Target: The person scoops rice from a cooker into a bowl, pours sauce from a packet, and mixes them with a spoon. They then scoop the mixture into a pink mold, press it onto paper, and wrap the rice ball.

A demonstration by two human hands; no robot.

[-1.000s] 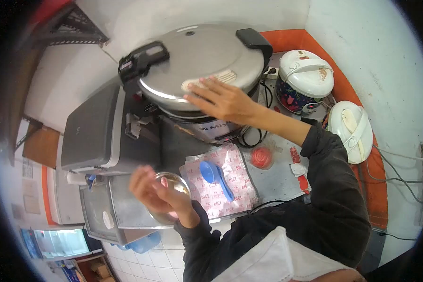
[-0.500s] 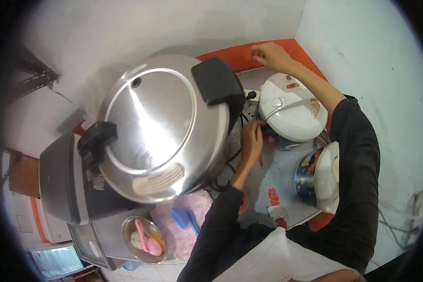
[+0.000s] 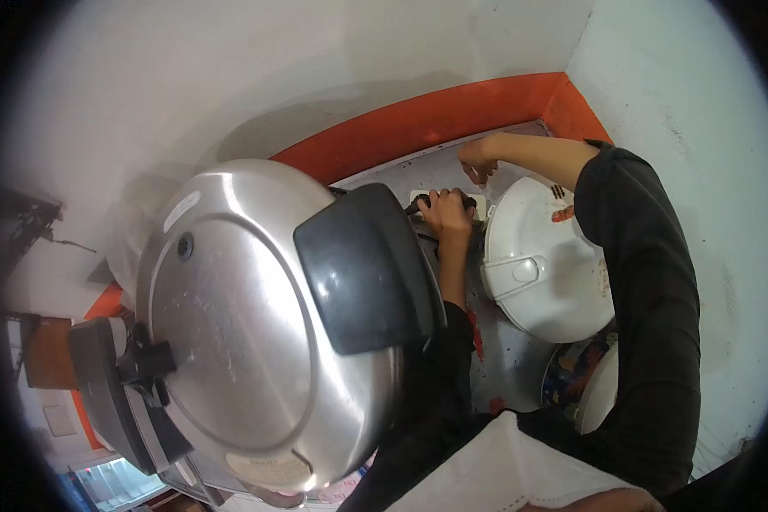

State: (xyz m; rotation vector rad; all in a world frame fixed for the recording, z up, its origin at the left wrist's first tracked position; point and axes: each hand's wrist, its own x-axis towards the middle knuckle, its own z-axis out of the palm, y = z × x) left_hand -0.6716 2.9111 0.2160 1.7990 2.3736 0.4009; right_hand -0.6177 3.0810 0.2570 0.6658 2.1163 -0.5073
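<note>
My left hand (image 3: 449,213) reaches past the big steel cooker (image 3: 230,333) with its fingers bent around a black plug (image 3: 466,200) at a white power strip (image 3: 480,207). Just beyond the strip hangs my right hand (image 3: 480,161), wrist bent and fingers loosely curled downward, with nothing visible in them. To the right of the strip stands a rice cooker with a white lid (image 3: 542,282). Part of the strip is hidden under my left hand.
A black handle (image 3: 363,269) juts from the steel cooker beside my left forearm. A second white-lidded pot (image 3: 599,392) is partly behind my right sleeve. An orange band (image 3: 427,119) runs along the wall. At the left is a dark grey box (image 3: 102,392).
My left hand has moved up from beside the white-lidded cooker onto the plug. My right hand has lowered towards the strip. The view has shifted, and the steel cooker looks lower and further left.
</note>
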